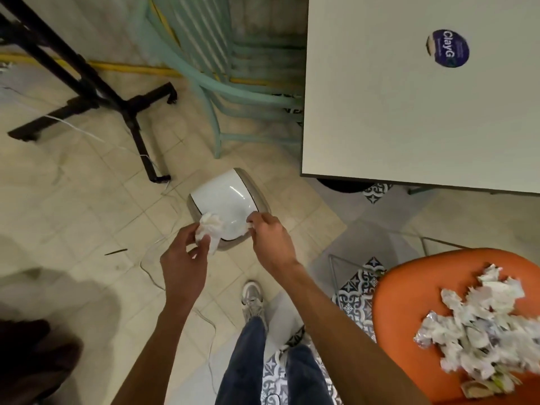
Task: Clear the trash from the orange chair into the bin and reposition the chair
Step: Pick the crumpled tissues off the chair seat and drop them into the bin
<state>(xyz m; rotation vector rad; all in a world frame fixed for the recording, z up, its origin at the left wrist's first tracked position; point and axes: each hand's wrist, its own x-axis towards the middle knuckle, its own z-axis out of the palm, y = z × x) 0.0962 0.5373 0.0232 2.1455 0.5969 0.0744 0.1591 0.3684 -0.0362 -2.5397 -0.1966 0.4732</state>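
- The left hand has its fingers curled round a crumpled tissue wad, held just above the near edge of the bin, which stands on the floor.
- The right hand pinches a small white scrap between thumb and fingertips, also at the bin's near edge.
- Most of the rubbish is a trash heap on the seat of the orange chair, well apart from the bin, to the person's right and near the white tabletop.
- The paper should be light, soft and easily squashed, and it is likely to shed bits. Closing the fingers round a whole clump from above would serve better than plucking at single edges.
- The chair's seat is judged rigid and smooth, and its rim is the natural place to take hold when moving it.
- The bin's glossy white lid covers the opening. It may be a swing flap, but this angle does not settle that.
- The chair's back, its legs and its far side are cut off or hidden. The heap also runs off the frame's right edge, so its full extent cannot be told.
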